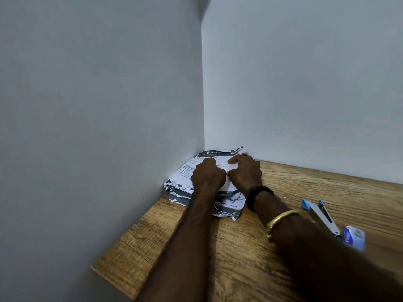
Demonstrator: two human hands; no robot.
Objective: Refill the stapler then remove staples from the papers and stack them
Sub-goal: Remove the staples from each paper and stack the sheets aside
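Left hand [208, 174] and right hand [245, 171] both clench the papers [229, 205], probably steadying them in the corner to pry staples.

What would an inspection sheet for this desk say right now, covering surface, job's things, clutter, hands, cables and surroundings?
Surface: wooden tabletop, fitted into a wall corner.
Job's things: pile of torn printed papers pushed into the corner; stapler lying opened out to the right of it; small blue box, likely staples but blurred, at the stapler's hinge end.
Clutter: nothing seen.
Hands: left hand and right hand both lie on the top sheet with fingers curled; whether they pinch anything is hidden.
Cables: nothing seen.
Surroundings: plain grey walls meeting behind the papers.
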